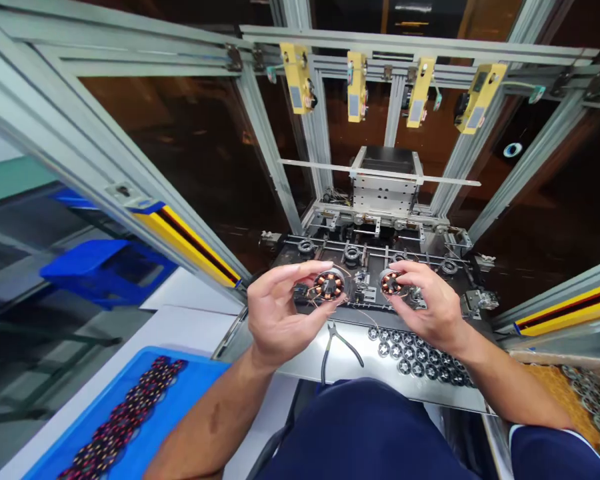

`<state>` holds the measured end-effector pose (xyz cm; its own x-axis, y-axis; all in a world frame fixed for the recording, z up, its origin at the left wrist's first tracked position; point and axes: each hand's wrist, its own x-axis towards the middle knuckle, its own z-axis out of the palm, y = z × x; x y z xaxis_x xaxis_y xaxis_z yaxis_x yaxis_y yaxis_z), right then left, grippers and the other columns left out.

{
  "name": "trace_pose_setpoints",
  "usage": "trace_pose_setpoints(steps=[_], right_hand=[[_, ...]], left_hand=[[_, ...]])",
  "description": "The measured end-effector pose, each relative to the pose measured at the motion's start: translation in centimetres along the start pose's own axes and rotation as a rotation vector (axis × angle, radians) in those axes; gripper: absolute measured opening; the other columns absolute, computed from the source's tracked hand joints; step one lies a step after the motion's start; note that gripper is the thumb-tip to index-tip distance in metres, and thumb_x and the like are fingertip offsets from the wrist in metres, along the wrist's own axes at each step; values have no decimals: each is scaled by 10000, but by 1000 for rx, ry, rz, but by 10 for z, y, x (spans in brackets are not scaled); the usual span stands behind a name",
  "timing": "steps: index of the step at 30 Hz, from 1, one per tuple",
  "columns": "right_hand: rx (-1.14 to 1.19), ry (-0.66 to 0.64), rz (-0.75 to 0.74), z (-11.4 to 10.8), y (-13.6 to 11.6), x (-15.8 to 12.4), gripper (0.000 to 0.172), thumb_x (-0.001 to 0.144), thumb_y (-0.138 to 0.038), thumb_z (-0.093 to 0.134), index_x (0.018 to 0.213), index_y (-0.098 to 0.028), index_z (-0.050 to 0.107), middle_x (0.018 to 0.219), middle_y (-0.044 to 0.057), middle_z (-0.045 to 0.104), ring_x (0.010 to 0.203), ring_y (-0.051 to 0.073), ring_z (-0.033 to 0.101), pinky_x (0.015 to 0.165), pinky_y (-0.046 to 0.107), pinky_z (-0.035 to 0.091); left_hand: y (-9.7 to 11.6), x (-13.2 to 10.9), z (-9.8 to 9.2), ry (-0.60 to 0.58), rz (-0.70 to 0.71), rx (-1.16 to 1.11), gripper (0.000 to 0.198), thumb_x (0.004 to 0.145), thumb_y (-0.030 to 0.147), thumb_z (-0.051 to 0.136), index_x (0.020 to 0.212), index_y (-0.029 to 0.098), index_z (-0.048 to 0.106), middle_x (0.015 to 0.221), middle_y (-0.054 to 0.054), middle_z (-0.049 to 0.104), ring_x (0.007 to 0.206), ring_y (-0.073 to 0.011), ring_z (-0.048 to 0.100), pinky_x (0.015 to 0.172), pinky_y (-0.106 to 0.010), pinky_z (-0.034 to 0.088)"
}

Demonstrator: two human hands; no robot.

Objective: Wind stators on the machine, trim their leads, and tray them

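Note:
Between the thumb and fingers of my left hand (283,307) is a round motor stator (329,285), copper coils facing me and thin wires trailing from it. My right hand (437,307) pinches a second copper-wound stator (391,283) by its rim. Both are held up in front of the winding machine (353,255), a small gap apart. Below them on the metal ledge lie open cutting pliers (337,347) with dark handles. Several black ring parts with star-shaped centres (417,369) stand in rows on the ledge, under my right hand.
At lower left a blue tray (200,363) carries rows of wound stators. A box (535,360) of metal rings is at lower right. Yellow light-curtain bars (187,243) flank the machine. Yellow tensioner units (357,87) hang overhead. A blue stool (90,270) stands farther left.

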<state>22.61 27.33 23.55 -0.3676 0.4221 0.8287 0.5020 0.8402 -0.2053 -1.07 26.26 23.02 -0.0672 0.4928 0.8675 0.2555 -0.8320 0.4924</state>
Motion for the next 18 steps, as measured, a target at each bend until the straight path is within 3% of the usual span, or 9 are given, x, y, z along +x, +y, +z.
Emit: trace_pose_setpoints(steps=[4, 7, 9, 14, 18], right_hand=[[64, -58, 10, 12, -4, 2, 434, 849, -74, 689, 1202, -266, 524, 1156, 76, 687, 1092, 223, 679, 899, 403, 610], [161, -162, 72, 45, -4, -17, 368, 866, -111, 676, 1153, -288, 529, 1135, 44, 682, 1085, 222, 668, 895, 407, 597], [233, -287, 124, 82, -3, -45, 277, 891, -160, 652, 1101, -303, 541, 1087, 34, 675, 1042, 229, 666, 874, 427, 596], [341, -601, 182, 194, -14, -135, 20, 932, -256, 611, 940, -250, 594, 930, 39, 666, 881, 217, 654, 781, 406, 594], [293, -738, 199, 257, -26, -169, 224, 980, -385, 589, 993, -166, 636, 984, 48, 661, 879, 164, 635, 813, 359, 566]], left_hand=[[-9, -16, -16, 59, -35, 14, 826, 650, 83, 892, 1325, 280, 459, 1103, -51, 738, 893, -204, 730, 701, -331, 610], [-34, -56, -40, 79, -215, 130, 807, 663, 226, 909, 1316, 288, 441, 1080, -45, 718, 923, -217, 708, 761, -355, 604], [-54, -100, -60, 68, -403, 264, 749, 688, 329, 892, 1291, 277, 450, 1022, -24, 712, 874, -207, 701, 759, -348, 596], [-85, -218, -102, 49, -727, 513, 504, 792, 325, 808, 1200, 167, 558, 984, -59, 714, 809, -195, 680, 718, -347, 571], [-104, -262, -110, -6, -820, 569, 340, 927, 381, 657, 1173, 151, 610, 1016, -59, 684, 846, -183, 670, 787, -389, 581]])
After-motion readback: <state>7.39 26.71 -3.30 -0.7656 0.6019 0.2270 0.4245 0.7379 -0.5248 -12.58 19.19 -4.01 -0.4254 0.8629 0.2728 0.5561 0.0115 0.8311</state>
